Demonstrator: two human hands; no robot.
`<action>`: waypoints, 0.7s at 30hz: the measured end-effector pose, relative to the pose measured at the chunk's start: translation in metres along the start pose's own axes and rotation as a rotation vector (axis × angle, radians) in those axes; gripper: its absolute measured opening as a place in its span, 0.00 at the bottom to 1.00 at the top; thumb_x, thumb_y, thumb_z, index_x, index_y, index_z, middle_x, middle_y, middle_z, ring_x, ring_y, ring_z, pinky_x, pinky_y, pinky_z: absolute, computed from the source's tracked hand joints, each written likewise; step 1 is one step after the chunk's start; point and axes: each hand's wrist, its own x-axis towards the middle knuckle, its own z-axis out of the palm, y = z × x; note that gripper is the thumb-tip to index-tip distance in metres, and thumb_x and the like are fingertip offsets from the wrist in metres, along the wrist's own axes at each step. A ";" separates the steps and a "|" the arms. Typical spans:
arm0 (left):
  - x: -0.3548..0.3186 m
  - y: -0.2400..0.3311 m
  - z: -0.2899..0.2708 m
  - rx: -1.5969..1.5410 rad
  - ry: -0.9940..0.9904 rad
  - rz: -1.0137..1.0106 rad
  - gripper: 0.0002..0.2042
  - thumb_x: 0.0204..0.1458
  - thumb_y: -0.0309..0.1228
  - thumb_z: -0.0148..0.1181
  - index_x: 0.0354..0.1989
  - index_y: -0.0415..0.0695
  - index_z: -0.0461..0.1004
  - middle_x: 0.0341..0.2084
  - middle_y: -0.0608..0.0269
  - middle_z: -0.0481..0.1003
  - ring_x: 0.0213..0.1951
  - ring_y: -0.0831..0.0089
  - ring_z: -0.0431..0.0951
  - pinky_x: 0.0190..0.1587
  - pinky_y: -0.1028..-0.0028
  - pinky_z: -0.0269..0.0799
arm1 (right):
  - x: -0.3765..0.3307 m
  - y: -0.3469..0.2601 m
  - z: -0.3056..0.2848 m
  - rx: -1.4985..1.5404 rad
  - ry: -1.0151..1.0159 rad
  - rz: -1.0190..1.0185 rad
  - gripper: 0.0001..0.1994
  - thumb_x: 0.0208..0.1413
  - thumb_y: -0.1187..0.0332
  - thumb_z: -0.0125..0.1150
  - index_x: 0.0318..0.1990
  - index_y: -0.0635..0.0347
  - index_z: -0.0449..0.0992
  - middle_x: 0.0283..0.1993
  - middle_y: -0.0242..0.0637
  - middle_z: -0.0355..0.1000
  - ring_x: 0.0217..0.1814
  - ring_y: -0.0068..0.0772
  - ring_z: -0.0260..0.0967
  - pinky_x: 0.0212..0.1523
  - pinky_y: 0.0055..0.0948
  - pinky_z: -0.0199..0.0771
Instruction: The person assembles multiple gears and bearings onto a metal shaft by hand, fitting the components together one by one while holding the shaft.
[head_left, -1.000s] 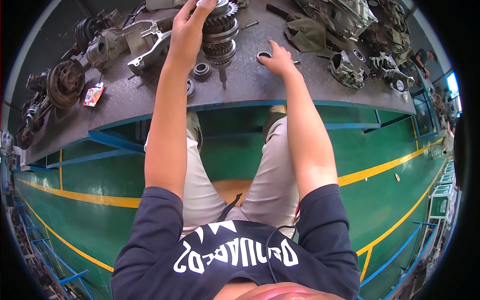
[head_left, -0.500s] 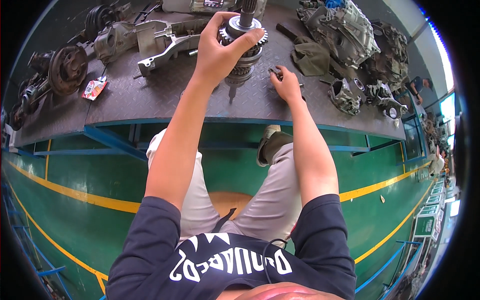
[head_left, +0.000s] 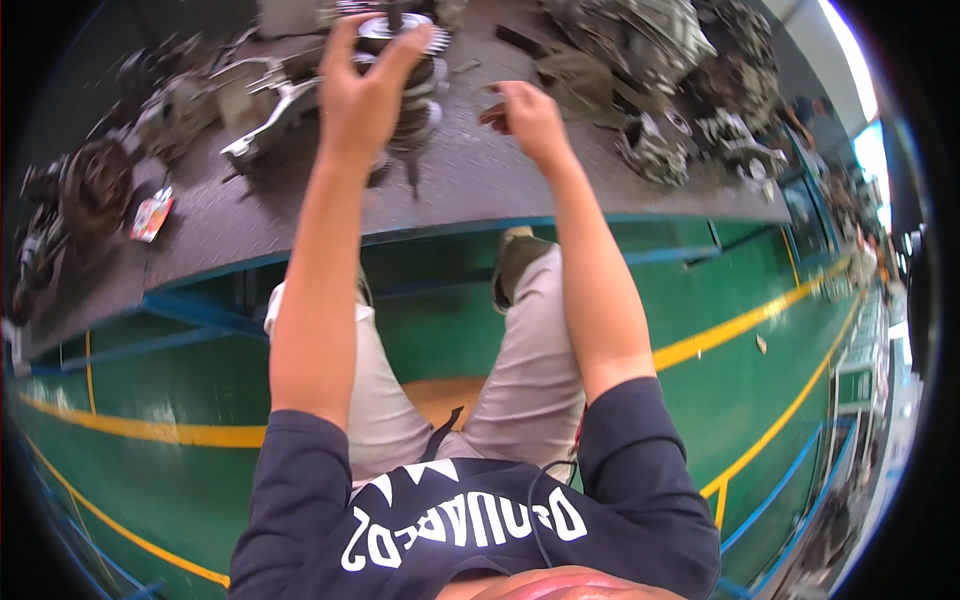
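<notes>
My left hand (head_left: 360, 105) is wrapped round the upper end of a gear shaft (head_left: 416, 118), thumb and fingers on either side of a toothed gear. The shaft stands roughly upright over the bench, its thin lower tip pointing toward me. To the right of it is my right hand (head_left: 532, 118), fingers curled. Something small and dark shows at those fingertips, but motion blur hides its kind. Left of the shaft lies an open metal housing (head_left: 270, 105).
The steel workbench (head_left: 290, 222) also bears a brake drum (head_left: 98, 185), a red and white packet (head_left: 152, 214), a dark cloth (head_left: 580, 88), a large gearbox casing (head_left: 665, 35) and a smaller casting (head_left: 655, 150). A stool (head_left: 440, 395) is beneath me.
The whole view has swung, so the bench things sit farther left. My right hand has moved a little farther out over the bench; my left hand keeps its hold on the gear shaft.
</notes>
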 end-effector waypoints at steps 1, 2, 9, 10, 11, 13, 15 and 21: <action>0.002 0.000 0.001 0.030 0.021 0.032 0.22 0.55 0.43 0.76 0.48 0.41 0.75 0.38 0.65 0.81 0.47 0.73 0.80 0.57 0.71 0.74 | -0.002 0.010 0.000 -0.014 0.052 0.019 0.20 0.76 0.57 0.48 0.56 0.64 0.79 0.35 0.43 0.85 0.32 0.25 0.78 0.38 0.28 0.79; 0.004 -0.001 0.000 0.022 0.029 0.051 0.22 0.57 0.41 0.75 0.51 0.41 0.74 0.40 0.63 0.81 0.50 0.72 0.80 0.60 0.70 0.72 | -0.001 0.021 0.001 -0.208 -0.084 0.043 0.19 0.72 0.56 0.53 0.52 0.63 0.82 0.35 0.43 0.85 0.33 0.30 0.80 0.40 0.34 0.80; 0.008 0.006 -0.017 -0.124 0.123 -0.066 0.27 0.59 0.34 0.72 0.61 0.39 0.65 0.51 0.54 0.81 0.56 0.67 0.81 0.61 0.69 0.74 | -0.008 0.027 0.027 -0.648 -0.281 0.033 0.17 0.65 0.57 0.58 0.49 0.57 0.86 0.51 0.52 0.82 0.56 0.56 0.80 0.59 0.48 0.79; 0.008 0.006 -0.015 -0.111 0.127 -0.091 0.27 0.59 0.33 0.72 0.61 0.38 0.64 0.51 0.52 0.81 0.55 0.66 0.81 0.62 0.68 0.74 | -0.007 0.028 0.028 -0.621 -0.257 0.069 0.17 0.64 0.58 0.58 0.52 0.56 0.86 0.54 0.51 0.82 0.58 0.55 0.79 0.61 0.48 0.78; 0.006 0.003 -0.013 -0.101 0.123 -0.099 0.27 0.59 0.33 0.72 0.61 0.38 0.64 0.51 0.52 0.81 0.55 0.66 0.81 0.62 0.68 0.74 | -0.008 0.029 0.025 -0.611 -0.259 0.076 0.17 0.64 0.58 0.58 0.52 0.56 0.86 0.54 0.51 0.82 0.58 0.55 0.79 0.61 0.48 0.78; 0.007 0.005 -0.016 -0.157 0.093 -0.070 0.28 0.58 0.33 0.73 0.61 0.38 0.65 0.52 0.50 0.82 0.55 0.65 0.82 0.62 0.68 0.73 | -0.002 0.035 0.028 -0.674 -0.182 0.055 0.18 0.64 0.59 0.59 0.55 0.54 0.85 0.56 0.49 0.81 0.60 0.52 0.78 0.63 0.46 0.78; 0.006 0.005 -0.008 -0.109 0.105 -0.027 0.20 0.63 0.34 0.68 0.59 0.41 0.71 0.53 0.56 0.81 0.58 0.66 0.81 0.65 0.67 0.72 | 0.006 0.048 0.022 -0.813 -0.149 -0.004 0.19 0.65 0.57 0.60 0.58 0.52 0.83 0.59 0.49 0.80 0.63 0.52 0.76 0.64 0.46 0.77; -0.008 0.014 -0.001 -0.110 0.057 -0.030 0.13 0.63 0.32 0.67 0.53 0.46 0.74 0.36 0.68 0.80 0.36 0.83 0.78 0.40 0.79 0.72 | -0.004 0.027 0.028 -0.553 -0.038 -0.272 0.18 0.67 0.63 0.60 0.62 0.54 0.79 0.54 0.51 0.77 0.56 0.53 0.78 0.60 0.42 0.79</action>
